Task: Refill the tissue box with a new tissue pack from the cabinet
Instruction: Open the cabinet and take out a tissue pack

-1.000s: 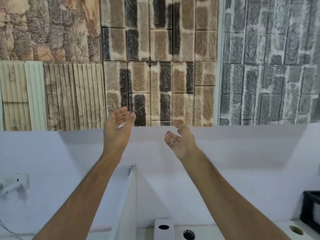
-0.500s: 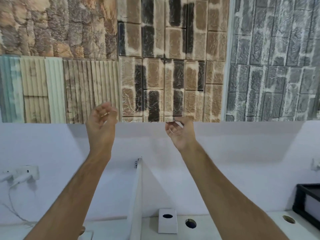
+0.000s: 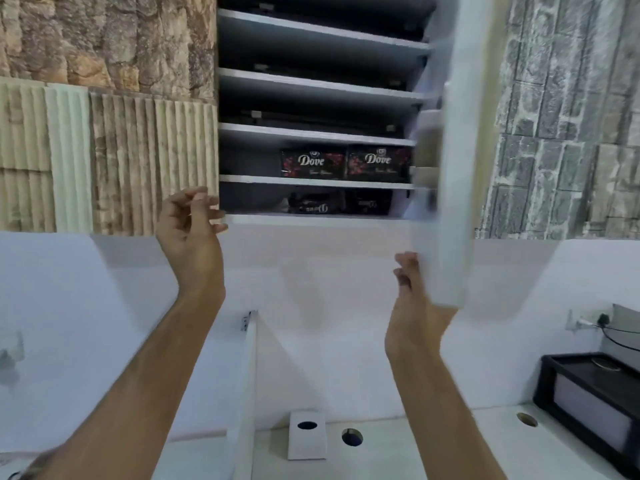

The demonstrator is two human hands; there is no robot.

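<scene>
Right, cabinet (image 3: 318, 109) is open, door (image 3: 453, 188) edge-on and motion-blurred at the right side of the opening. Right hand (image 3: 414, 306) is at the door's lower edge, fingers touching it; blur hides whether they grip it or just push, so can't tell. Left hand (image 3: 192, 230) is up at the cabinet's lower left corner, fingers loosely curled and spread, holding nothing.

Tissue packs: two dark Dove-branded packs (image 3: 346, 162) side by side on the second shelf from the bottom, toward its right half. More dark packs (image 3: 341, 202) on the bottom shelf below them, partly hidden by the cabinet's front edge.

Key relation: the packs lie up and to the right of the left hand, up and to the left of the right. Their long axes run left-right along the shelf, broad faces out. My read: the free left hand is the one to reach, going in over the bottom edge.

Tissue box (image 3: 307, 435), white with a dark oval slot, stands on the bench (image 3: 433, 445) below, near its back edge, next to a white divider panel (image 3: 244, 393).
</scene>
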